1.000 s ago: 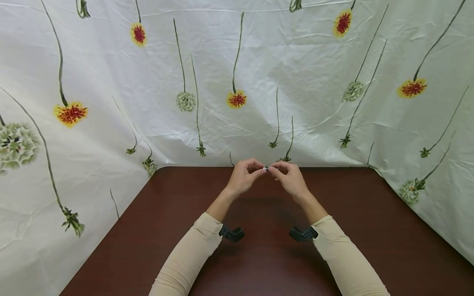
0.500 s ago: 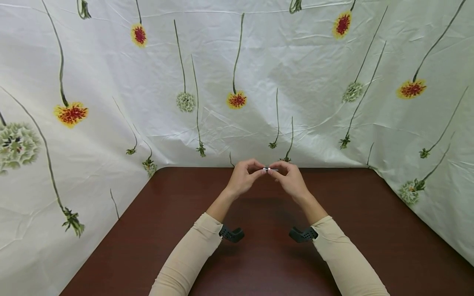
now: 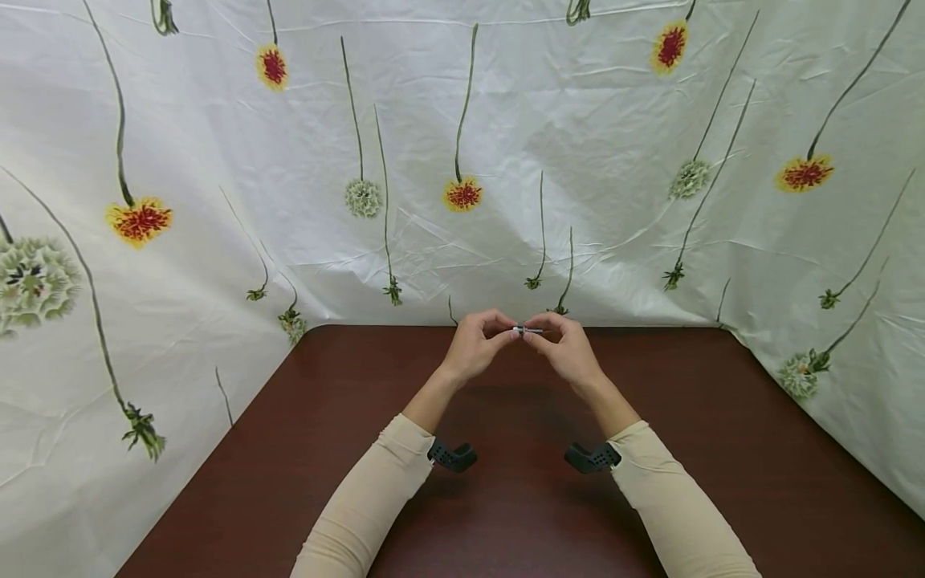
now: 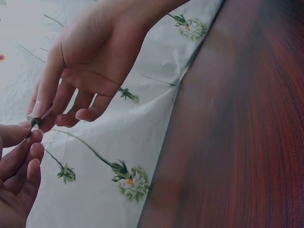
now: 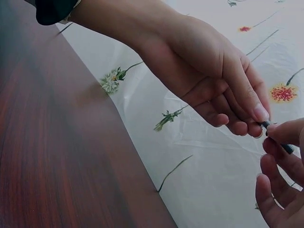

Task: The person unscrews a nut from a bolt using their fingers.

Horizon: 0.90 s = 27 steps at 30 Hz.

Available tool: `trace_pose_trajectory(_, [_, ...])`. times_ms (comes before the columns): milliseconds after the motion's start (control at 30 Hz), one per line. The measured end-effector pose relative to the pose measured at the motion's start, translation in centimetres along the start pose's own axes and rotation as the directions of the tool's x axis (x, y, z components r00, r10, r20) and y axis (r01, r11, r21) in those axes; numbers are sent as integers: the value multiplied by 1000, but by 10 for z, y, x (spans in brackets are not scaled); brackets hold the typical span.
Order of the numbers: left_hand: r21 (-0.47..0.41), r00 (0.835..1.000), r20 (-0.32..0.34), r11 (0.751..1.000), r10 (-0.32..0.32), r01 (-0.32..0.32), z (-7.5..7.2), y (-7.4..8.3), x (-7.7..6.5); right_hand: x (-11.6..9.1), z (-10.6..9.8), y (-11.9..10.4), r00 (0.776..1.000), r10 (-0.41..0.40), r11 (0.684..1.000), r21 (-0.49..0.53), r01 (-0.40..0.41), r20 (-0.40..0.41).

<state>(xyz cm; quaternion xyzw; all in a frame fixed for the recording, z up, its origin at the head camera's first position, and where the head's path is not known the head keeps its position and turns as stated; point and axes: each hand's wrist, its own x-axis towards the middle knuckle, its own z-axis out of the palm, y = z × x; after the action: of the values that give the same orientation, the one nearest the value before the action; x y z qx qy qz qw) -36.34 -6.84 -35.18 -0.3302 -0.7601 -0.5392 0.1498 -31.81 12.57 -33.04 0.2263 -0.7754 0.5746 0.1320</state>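
Bridging two pinches, a small dark bolt is held up off the surface, toward its far edge and near the middle. The left hand grasps one end between thumb and fingers; the right hand pinches it farther along, with threaded length showing past those fingers. Whether a separate small piece sits on it is too fine to tell. Fingertips alone hold it, probably because something so slim leaves no room for a fuller grip, and having a pinch on either side likely stops it from tipping. The remaining fingers curl loosely aside, apparently to stay out of the way. Both forearms slant inward from the near side, bringing the fingertips together. Beige sleeves end short of the wrists, baring the hands; black bands jut inward beside the cuffs. Beyond hangs a pale flowered cloth, backing the far edge.
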Motion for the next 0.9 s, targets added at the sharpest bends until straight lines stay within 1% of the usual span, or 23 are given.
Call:
trace_pose_trajectory(33, [2, 1000, -2, 1000, 1, -1, 0, 0, 0, 2, 0, 6, 1000, -6, 1000, 2, 6, -2])
trace_pose_trajectory(200, [10, 1000, -7, 1000, 0, 0, 0, 0, 0, 13, 2, 35, 1000, 14, 1000, 17, -13, -25])
trace_pose_trajectory(400, [25, 1000, -5, 1000, 1, -1, 0, -2, 0, 12, 2, 35, 1000, -4, 1000, 10, 4, -18])
trace_pose_trajectory(533, [27, 1000, -4, 1000, -5, 5, 0, -2, 0, 11, 2, 35, 1000, 16, 999, 40, -16, -18])
trace_pose_trajectory(633, [21, 1000, -3, 1000, -8, 8, 0, -1, -1, 11, 3, 35, 999, 25, 999, 42, -24, -23])
trace_pose_trajectory(767, [15, 1000, -3, 1000, -9, 9, 0, -1, -1, 11, 2, 35, 1000, 5, 1000, 22, -4, -17])
trace_pose_trajectory(900, [19, 1000, -7, 1000, -13, 13, 0, -2, 0, 11, 2, 35, 1000, -1, 1000, 25, 1, -13])
